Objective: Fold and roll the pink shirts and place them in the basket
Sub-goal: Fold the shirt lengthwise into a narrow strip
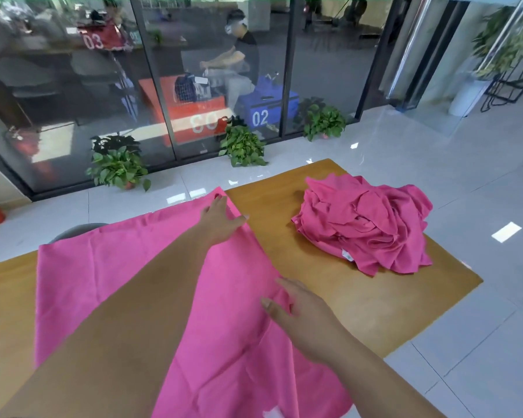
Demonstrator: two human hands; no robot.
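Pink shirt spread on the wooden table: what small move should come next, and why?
Probably fold the right side toward the middle. The spread pink fabric shirt lies flat and unfolded; the left hand presses its far corner, and the right hand is at its puckered right edge.

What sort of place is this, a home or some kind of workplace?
Most likely an office or lobby used as a work area, not a home. A glass partition wall runs behind, with a blue box marked 02 and a seated person beyond it, and potted plants stand on the tiled floor.
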